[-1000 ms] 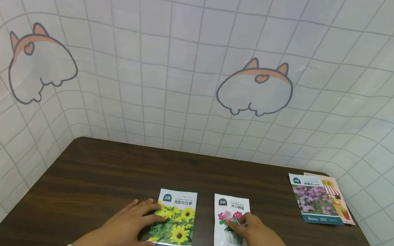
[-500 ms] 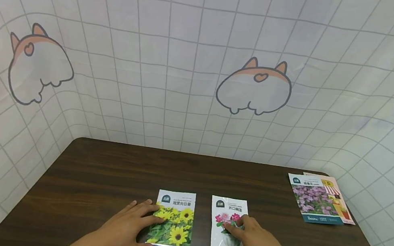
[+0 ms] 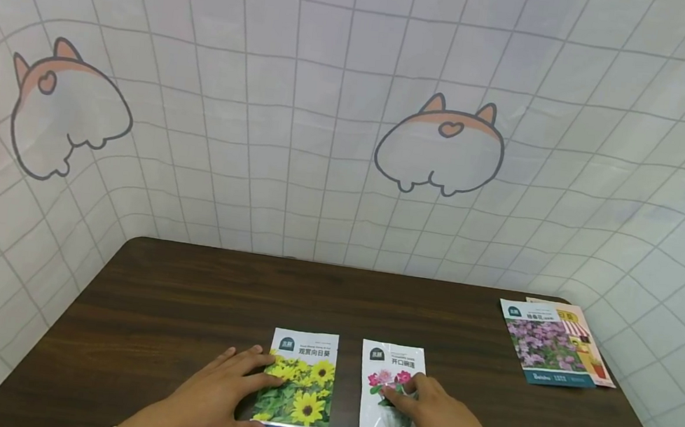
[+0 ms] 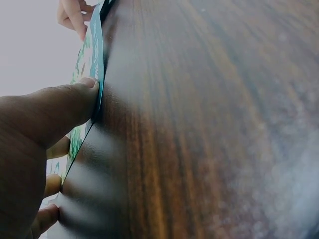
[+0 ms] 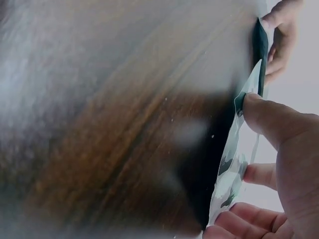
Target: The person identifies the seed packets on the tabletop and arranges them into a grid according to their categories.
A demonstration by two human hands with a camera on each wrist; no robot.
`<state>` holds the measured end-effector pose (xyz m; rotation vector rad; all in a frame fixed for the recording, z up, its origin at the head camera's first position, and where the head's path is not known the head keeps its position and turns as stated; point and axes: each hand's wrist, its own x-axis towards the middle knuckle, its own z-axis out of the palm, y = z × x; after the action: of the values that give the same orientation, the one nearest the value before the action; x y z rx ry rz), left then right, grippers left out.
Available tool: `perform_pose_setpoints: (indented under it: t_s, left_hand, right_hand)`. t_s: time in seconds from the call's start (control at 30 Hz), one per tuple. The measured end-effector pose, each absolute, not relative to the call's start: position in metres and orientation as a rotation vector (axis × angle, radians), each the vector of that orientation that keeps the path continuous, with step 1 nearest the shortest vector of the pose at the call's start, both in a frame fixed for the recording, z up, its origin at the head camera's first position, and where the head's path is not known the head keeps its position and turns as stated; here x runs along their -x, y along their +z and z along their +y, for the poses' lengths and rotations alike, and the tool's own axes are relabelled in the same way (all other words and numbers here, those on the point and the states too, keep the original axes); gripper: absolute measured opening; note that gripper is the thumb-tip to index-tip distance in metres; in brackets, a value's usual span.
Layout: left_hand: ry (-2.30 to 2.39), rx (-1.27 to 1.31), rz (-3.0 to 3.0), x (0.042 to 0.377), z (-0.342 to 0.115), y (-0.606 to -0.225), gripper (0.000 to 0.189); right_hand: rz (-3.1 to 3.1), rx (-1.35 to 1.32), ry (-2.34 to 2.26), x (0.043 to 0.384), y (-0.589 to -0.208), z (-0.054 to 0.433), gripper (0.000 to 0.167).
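Observation:
A seed packet with yellow sunflowers [image 3: 311, 389] lies face up near the table's front, and my left hand [image 3: 210, 396] rests on its left side. That hand's fingers are spread over the flower picture, and its thumb [image 4: 65, 107] presses the packet's near edge. To the right lies a white seed packet with pink flowers [image 3: 372, 414], a narrow gap away. My right hand [image 3: 441, 425] lies on its right side, index finger across the picture. In the right wrist view, the right thumb [image 5: 271, 117] touches the near edge while other fingertips meet the side edge.
At the back right of the dark wooden table [image 3: 200, 296], a purple-flower seed packet [image 3: 546, 346] partly covers a pink packet [image 3: 595, 355]. A white grid-patterned cloth [image 3: 313, 133] with cartoon corgi drawings stands around the back and sides.
My right hand has slid the white pink-flower packet a little to the left, narrowing the gap to the sunflower packet. My left hand has stayed nearly in place.

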<state>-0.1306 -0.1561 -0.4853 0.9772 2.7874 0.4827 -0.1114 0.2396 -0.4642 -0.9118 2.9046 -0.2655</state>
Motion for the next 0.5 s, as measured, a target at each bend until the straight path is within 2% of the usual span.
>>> perform_pose_setpoints:
  t_s: [0.5]
  left_hand:
    - [0.494, -0.981, 2.783, 0.1302, -0.1562, -0.4826, 0.073]
  right_hand:
    - [2.893, 0.875, -0.262, 0.1097, -0.4628, 0.2361, 0.077]
